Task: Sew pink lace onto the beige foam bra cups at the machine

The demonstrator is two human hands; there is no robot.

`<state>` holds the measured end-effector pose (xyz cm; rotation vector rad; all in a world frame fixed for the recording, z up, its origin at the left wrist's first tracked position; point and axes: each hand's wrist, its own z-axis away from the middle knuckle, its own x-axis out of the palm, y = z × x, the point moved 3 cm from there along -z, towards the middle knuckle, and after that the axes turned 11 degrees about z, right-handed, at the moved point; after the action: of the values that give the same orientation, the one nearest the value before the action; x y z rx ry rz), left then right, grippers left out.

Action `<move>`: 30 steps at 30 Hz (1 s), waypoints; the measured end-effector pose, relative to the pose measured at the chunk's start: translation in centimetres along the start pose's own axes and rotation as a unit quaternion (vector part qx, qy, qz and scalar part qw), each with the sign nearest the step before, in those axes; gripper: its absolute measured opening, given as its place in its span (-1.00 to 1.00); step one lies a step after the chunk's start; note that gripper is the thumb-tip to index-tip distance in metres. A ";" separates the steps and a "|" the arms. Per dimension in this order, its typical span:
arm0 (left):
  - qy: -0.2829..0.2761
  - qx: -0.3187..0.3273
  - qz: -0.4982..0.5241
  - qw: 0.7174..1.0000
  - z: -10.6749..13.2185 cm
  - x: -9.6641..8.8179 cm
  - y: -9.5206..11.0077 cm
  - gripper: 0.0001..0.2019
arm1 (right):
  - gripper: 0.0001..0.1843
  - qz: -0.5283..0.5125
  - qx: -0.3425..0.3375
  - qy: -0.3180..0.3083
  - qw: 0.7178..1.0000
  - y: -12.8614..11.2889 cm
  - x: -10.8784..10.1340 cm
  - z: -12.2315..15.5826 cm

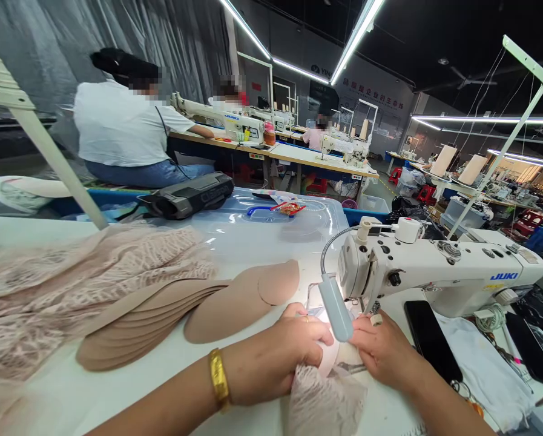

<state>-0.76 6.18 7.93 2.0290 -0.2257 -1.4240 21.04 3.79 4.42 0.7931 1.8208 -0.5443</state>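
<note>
My left hand (275, 357), with a gold bangle on its wrist, curls over a pale pink piece of lace and cup fabric (325, 393) just in front of the needle of a white JUKI sewing machine (434, 266). Its fingers press the fabric down on the table. My right hand (382, 351) pinches the same piece from the right, close under the machine head. A grey lamp head (335, 306) on a flexible neck hangs between the two hands and hides part of the fabric.
A fanned stack of tan foam cups (184, 309) and a heap of pink lace (57, 284) lie at left. A black phone (430, 345) lies right of the machine. Behind are a clear plastic bin lid (262, 224), and people seated at other machines.
</note>
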 end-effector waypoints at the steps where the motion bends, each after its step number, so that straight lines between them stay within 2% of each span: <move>1: 0.000 0.004 -0.006 1.000 0.0 0.0 0.0 -0.84 | -0.60 0.006 -0.002 0.003 1.000 -0.1 -0.1 0.0; 7: -0.006 0.022 -0.068 0.997 -0.6 -0.1 0.2 -0.78 | -0.64 -0.028 -0.052 0.024 0.998 -1.0 -0.9 0.1; 14: 0.030 0.054 -0.130 0.990 -0.9 0.2 -0.1 -0.78 | -0.72 -0.082 -0.106 0.014 0.991 -2.0 -1.9 0.2; 21: 0.047 0.068 -0.170 0.982 -1.0 0.7 -0.1 -0.73 | -0.83 -0.055 -0.077 0.019 0.995 -1.6 -1.5 0.5; 30: 0.072 0.058 -0.185 0.978 -1.4 1.8 -0.6 -0.73 | -0.79 0.000 -0.023 0.009 1.000 -0.7 -0.8 0.4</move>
<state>1.03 6.37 6.45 2.3488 0.1432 -1.4985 21.04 2.82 5.05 0.7698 1.8431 -0.4949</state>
